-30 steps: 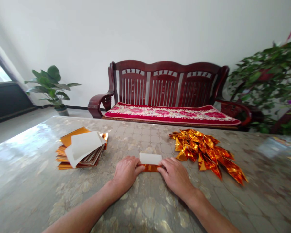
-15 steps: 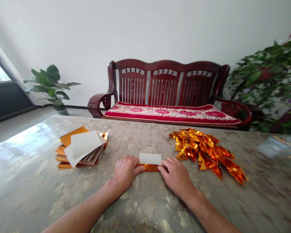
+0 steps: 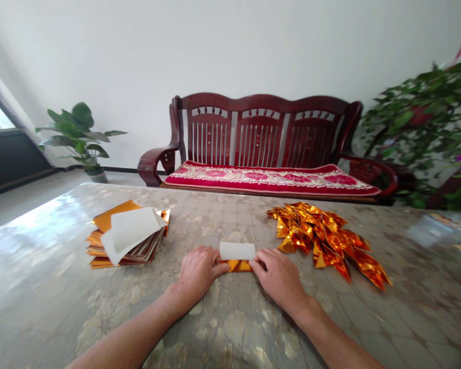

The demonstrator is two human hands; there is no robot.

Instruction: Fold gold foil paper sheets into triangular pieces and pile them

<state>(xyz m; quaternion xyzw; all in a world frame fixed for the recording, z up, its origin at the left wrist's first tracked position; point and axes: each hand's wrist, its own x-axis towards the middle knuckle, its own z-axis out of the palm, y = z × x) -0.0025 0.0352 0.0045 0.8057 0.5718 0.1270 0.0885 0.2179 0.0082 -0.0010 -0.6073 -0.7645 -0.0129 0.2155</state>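
Note:
A sheet of gold foil paper (image 3: 237,251) lies on the table between my hands, its white back showing on the far part and a gold folded strip along the near edge. My left hand (image 3: 200,269) pinches the left end of that fold, thumb on the gold strip. At the right end my right hand (image 3: 278,277) grips it the same way, fingers curled. To the left is a loose stack of foil paper sheets (image 3: 132,233), white and gold sides mixed. Folded gold foil pieces (image 3: 322,233) lie heaped to the right.
The patterned table (image 3: 230,328) spreads beneath everything. A clear plastic bag (image 3: 438,230) lies at its right side. Behind stands a dark red wooden bench (image 3: 259,138) with a red floral cover (image 3: 261,177). Potted plants stand left (image 3: 82,136) and right (image 3: 418,118).
Both hands stay at the ends of the folded sheet with almost no movement. The whole view has shifted very slightly.

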